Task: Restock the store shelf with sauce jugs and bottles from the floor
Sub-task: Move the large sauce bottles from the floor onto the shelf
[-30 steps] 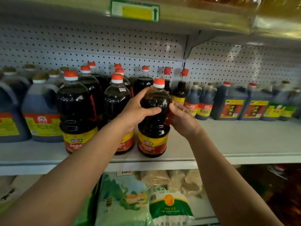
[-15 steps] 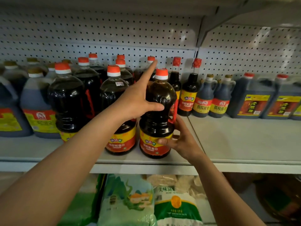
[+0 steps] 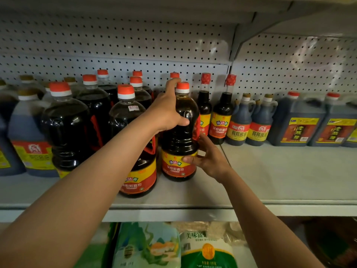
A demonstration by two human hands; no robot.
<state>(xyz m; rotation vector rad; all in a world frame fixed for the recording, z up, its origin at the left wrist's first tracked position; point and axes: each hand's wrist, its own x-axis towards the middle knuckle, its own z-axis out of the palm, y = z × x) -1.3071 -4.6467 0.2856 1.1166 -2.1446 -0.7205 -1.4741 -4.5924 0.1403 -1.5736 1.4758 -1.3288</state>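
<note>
A dark sauce bottle (image 3: 180, 144) with an orange cap and a red and yellow label stands upright on the grey shelf (image 3: 280, 180). My left hand (image 3: 166, 111) grips its upper body, forefinger stretched up beside the cap. My right hand (image 3: 207, 157) holds its lower right side, thumb across the label. Similar big bottles (image 3: 67, 128) stand in rows to its left, one (image 3: 135, 151) just beside it and nearer the shelf's front.
Two slim bottles (image 3: 222, 117), two small handled jugs (image 3: 249, 122) and square dark jugs (image 3: 297, 122) line the back right. Blue jugs (image 3: 27, 136) fill the far left. Pegboard backs the shelf. Rice bags (image 3: 206, 248) lie on the lower shelf. Bare shelf shows at front right.
The held bottle has slid deeper into the shelf, behind its neighbour's front. My right hand dropped from the bottle's shoulder to its label. The view tilted slightly.
</note>
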